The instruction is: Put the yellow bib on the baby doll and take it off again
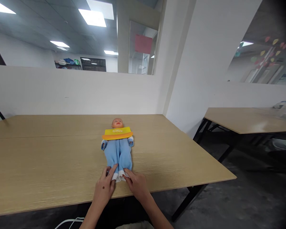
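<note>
A baby doll [118, 122] lies on its back on the table, head away from me. A yellow bib-like piece [117, 133] with an orange lower edge and a white print lies across its chest. It wears light blue trousers [116, 151] with white cuffs, and blue sleeves with white show at its sides. At the left cuff, my left hand [105, 184] is closed on the trouser leg, index finger stretched along the cloth. My right hand [135, 183] pinches the other leg by its white cuff. The doll's feet are hidden.
The wooden table [50, 162] has its front edge just below my hands. Beyond it stands a white wall [85, 92] with a window. A second table [248, 119] is at the right, with a clear plastic item on it. A black cable end [0, 114] shows at far left.
</note>
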